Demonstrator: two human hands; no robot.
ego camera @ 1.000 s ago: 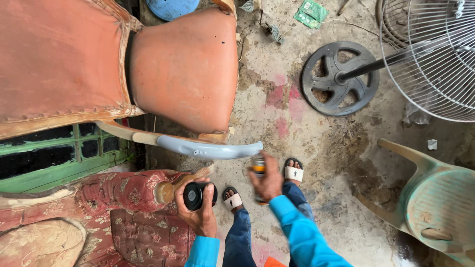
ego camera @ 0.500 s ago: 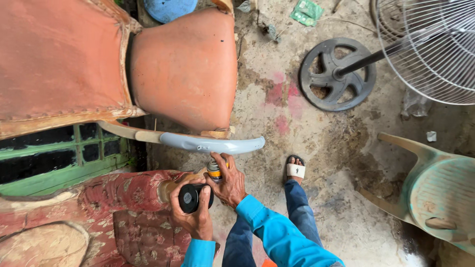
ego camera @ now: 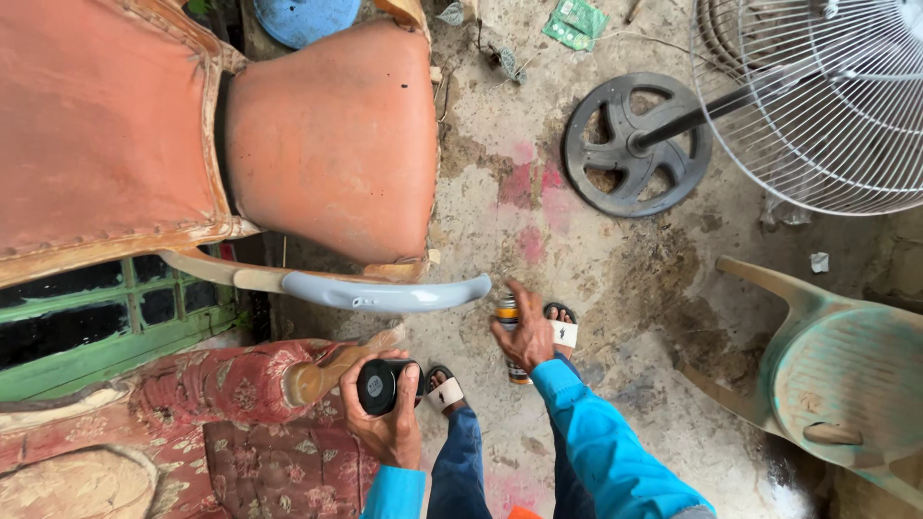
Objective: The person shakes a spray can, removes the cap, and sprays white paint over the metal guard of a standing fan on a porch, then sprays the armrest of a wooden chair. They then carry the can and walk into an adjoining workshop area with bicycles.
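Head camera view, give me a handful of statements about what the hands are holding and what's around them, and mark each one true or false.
1. The right hand holds a spray can pointed toward the grey-painted chair arm. True.
2. The left hand is empty. False: it grips a round black cap.
3. A standing fan with a dark round base is on the floor at upper right. True.
4. The plastic chair at right is bright red. False: it is pale green.
5. The chair's seat cushion is orange-brown. True.
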